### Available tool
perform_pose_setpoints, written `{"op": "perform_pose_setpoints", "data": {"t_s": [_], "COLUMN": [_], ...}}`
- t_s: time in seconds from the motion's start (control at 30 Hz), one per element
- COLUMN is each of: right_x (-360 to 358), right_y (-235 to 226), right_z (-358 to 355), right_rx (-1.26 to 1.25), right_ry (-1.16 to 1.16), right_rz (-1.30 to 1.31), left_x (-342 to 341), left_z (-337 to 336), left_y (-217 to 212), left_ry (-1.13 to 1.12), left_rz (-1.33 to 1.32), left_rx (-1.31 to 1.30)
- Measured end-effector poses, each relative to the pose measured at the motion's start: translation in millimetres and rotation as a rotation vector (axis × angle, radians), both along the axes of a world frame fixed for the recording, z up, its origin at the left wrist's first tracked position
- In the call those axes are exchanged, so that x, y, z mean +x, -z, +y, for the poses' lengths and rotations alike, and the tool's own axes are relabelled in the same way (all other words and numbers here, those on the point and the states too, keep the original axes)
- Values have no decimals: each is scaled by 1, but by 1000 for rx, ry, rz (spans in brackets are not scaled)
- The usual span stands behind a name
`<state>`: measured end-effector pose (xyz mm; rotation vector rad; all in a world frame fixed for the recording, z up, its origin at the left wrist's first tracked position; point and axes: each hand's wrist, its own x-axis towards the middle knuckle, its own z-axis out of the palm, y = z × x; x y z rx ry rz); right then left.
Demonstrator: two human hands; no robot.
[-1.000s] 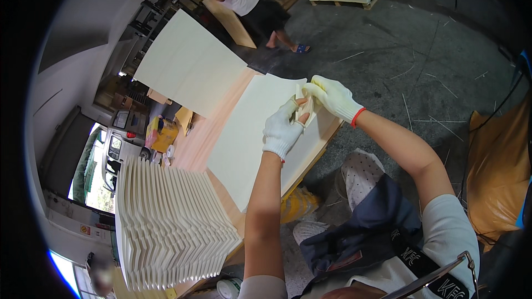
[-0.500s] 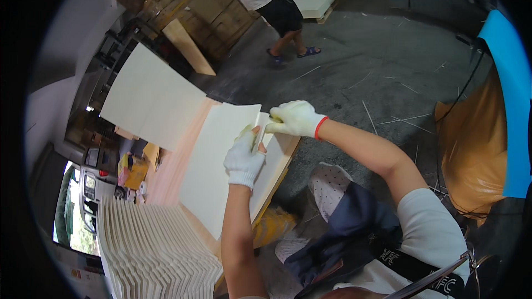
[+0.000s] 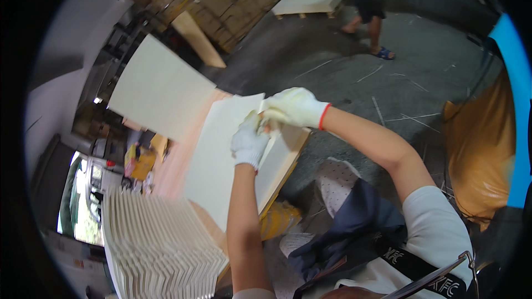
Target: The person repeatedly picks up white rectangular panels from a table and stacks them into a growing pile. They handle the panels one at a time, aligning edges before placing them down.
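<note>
Both hands wear white knitted work gloves and meet at the right edge of a large white sheet lying on the worktable. My left hand is closed, its fingers bent; bare fingertips show through the glove. Against those fingertips, my right hand, in a red-cuffed glove, is closed with its thumb and fingers pinched together. Whatever sits between them is hidden by the fingers and blurred. A narrow pale piece shows just beneath the hands, beside the sheet's edge.
A fanned stack of white sheets stands at the near left. Another white panel rises at the table's far left. Beyond, a person walks past a low pallet of white boards. Thin strips litter the floor; an orange-brown plastic-covered bundle stands right.
My hands have come closer together, the right one over the left fingertips. The other person has walked to the right. My view has shifted slightly.
</note>
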<state>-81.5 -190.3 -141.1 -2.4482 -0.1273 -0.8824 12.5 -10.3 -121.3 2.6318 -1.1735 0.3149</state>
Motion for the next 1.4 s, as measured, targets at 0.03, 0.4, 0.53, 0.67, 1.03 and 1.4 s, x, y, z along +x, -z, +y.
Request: {"op": "perform_pose_setpoints", "data": {"t_s": [0.03, 0.4, 0.53, 0.67, 1.03, 1.4], "right_x": [0, -2, -1, -1, -6, -3], "right_y": [1, 12, 15, 16, 12, 16], "right_z": [3, 23, 23, 22, 23, 25], "right_rx": [113, 545, 541, 551, 526, 542], "right_ry": [-4, 132, 132, 138, 139, 153], "right_rz": [47, 162, 138, 141, 173, 142], "left_x": [-1, -16, -13, -16, -27, -25], "left_z": [3, 15, 15, 15, 11, 14], "left_y": [0, -5, -2, -6, -13, -7], "left_ry": [22, 107, 101, 108, 61, 78], "left_rz": [41, 365, 414, 419, 375, 378], "left_rx": [-14, -181, -218, -232, -123, -243]}}
